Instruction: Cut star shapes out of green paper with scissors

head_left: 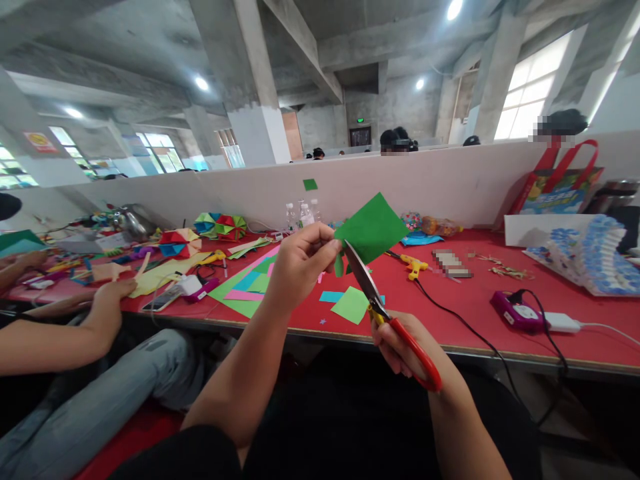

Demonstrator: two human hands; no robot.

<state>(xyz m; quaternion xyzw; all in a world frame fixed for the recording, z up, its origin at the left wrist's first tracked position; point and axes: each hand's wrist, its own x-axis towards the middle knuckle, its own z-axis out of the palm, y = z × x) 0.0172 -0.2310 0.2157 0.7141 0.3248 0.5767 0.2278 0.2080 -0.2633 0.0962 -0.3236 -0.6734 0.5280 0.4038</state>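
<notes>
My left hand (310, 263) pinches a sheet of dark green paper (375, 227) at its left corner, holding it up above the table. In my right hand (400, 343) is a pair of scissors (413, 353) with red and yellow handles. The scissor blades point up and left and meet the paper's lower left edge, close to my left fingertips. A narrow green strip hangs down beside the blades. Below on the table lie a light green paper square (351, 305) and a blue paper piece (331, 297).
Colored paper sheets (245, 293) lie left of my arm. A yellow glue gun (414, 265) and a purple power strip (517, 312) with cables are on the right of the red table (465, 293). Another person's hand (117, 290) rests at the left. A white partition (240, 190) stands behind.
</notes>
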